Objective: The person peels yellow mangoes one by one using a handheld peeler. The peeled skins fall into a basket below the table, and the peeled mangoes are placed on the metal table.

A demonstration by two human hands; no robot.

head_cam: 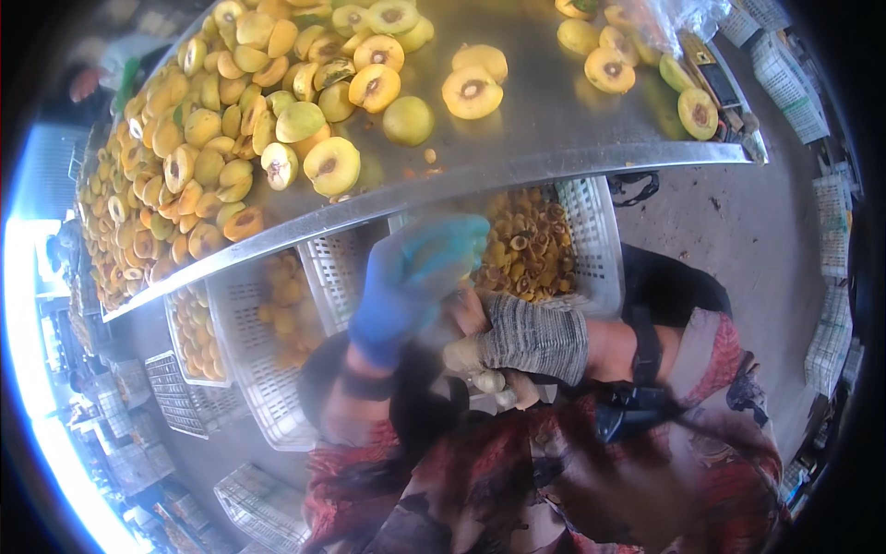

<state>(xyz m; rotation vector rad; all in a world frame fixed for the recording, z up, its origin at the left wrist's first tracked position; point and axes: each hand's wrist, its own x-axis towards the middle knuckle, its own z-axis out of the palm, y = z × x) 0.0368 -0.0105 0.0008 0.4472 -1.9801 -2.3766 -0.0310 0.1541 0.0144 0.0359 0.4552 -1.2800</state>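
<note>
My left hand (415,284), in a blue and teal glove, is blurred in front of a white plastic crate (602,256). A small yellow patch shows under its fingers; what it is I cannot tell. Close beside it, my right hand (529,339) wears a grey striped knit glove with the fingertips uncovered or wrapped. Its fingers are curled, and anything inside them is hidden. Within the crate lie many small brown-yellow fruit pieces (529,242). Beyond both hands, a metal table (512,152) carries a heap of halved yellow stone fruit (208,131), some halves showing pits.
Under the table's raised metal edge (415,197) stand a white crate (277,388) with blurred yellow fruit and a smaller fruit-filled crate (197,332). A device with a small display (720,83) and a clear plastic bag (682,21) occupy the table's right end. Stacked crates (789,83) line the right.
</note>
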